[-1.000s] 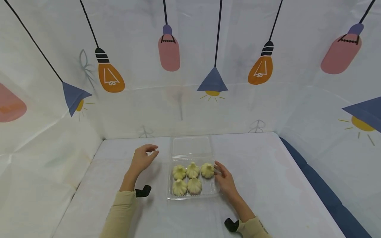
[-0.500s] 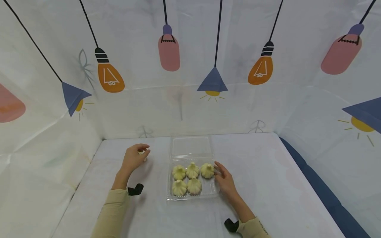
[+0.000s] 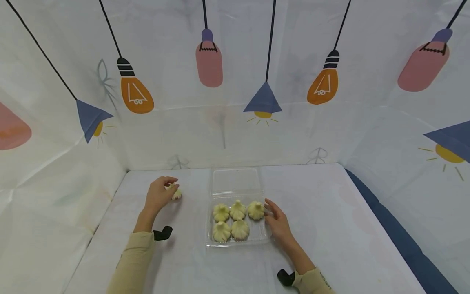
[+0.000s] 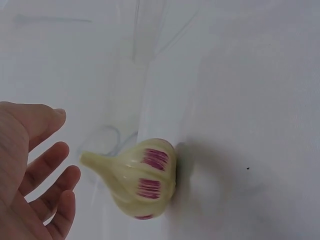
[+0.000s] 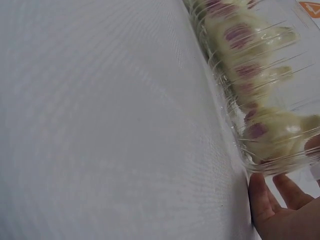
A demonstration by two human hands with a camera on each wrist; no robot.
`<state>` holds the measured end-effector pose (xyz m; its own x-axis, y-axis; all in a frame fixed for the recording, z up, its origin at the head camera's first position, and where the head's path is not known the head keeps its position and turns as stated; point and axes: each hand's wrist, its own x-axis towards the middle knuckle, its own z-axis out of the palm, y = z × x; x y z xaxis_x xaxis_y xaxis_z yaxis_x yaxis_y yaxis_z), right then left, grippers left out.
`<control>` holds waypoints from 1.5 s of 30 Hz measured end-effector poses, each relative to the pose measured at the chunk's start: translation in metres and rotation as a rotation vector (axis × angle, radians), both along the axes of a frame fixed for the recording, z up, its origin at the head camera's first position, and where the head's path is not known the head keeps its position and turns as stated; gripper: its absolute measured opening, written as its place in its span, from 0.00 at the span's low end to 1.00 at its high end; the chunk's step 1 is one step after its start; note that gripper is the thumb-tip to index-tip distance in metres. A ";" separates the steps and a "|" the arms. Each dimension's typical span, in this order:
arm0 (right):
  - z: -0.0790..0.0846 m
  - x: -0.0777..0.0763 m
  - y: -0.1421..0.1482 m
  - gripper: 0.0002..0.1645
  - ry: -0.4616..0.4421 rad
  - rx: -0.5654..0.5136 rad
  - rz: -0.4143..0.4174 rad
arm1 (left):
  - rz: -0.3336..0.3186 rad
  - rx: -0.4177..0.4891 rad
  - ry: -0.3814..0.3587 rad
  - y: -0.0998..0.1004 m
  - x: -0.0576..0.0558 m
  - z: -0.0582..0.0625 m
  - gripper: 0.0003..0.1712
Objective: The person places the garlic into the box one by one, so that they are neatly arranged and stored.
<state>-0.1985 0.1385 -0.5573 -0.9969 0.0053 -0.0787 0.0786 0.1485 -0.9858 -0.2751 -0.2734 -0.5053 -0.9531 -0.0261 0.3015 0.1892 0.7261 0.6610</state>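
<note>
A single garlic bulb (image 4: 142, 180), cream with purple streaks, sits upright on the white table at the left. My left hand (image 3: 160, 194) is just above and beside it; in the left wrist view its relaxed fingers (image 4: 59, 185) are apart from the stem. A clear plastic container (image 3: 257, 237) stands mid-table with its lid (image 3: 236, 181) folded back. Inside are several garlic bulbs (image 3: 238, 210), three in the far row and two in the near row; the near right spot is bare. My right hand (image 3: 280, 224) holds the container's right edge, fingers outside and thumb at the rim.
The white table (image 3: 330, 237) ends at a white cloth wall (image 3: 158, 143) printed with lamps, behind and at both sides. Dark blue fabric (image 3: 389, 228) shows past the right edge. Black wrist-camera mounts (image 3: 163, 233) stick out from both sleeves.
My left hand has moved left, away from the container, and let go of a garlic bulb, which now stands on the table. The right hand stays at the container.
</note>
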 end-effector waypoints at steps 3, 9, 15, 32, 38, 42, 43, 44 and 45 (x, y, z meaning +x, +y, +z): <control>0.007 0.001 0.000 0.37 -0.014 -0.015 0.009 | 0.011 -0.015 0.005 -0.001 -0.001 -0.002 0.15; 0.032 0.010 -0.003 0.36 -0.009 -0.005 0.028 | 0.035 -0.022 0.021 -0.003 -0.002 -0.003 0.17; 0.038 0.013 -0.004 0.36 0.009 -0.013 0.034 | 0.061 -0.030 0.001 -0.005 -0.005 -0.008 0.21; 0.026 0.009 -0.003 0.36 -0.005 -0.013 0.025 | 0.121 0.002 -0.063 -0.008 -0.009 -0.023 0.19; 0.008 0.002 0.001 0.36 0.008 -0.024 0.015 | 0.116 0.016 -0.067 -0.008 -0.011 -0.026 0.18; 0.005 0.001 0.001 0.37 0.003 -0.005 0.012 | 0.105 0.016 -0.065 -0.007 -0.008 -0.026 0.19; 0.000 -0.001 0.001 0.37 0.006 0.001 0.006 | 0.100 0.010 -0.058 -0.007 -0.008 -0.027 0.19; -0.003 -0.002 0.001 0.37 0.007 0.008 -0.002 | 0.098 0.006 -0.052 -0.007 -0.007 -0.027 0.19; -0.004 -0.002 0.001 0.37 0.008 0.015 -0.008 | 0.094 0.004 -0.045 -0.007 -0.007 -0.027 0.19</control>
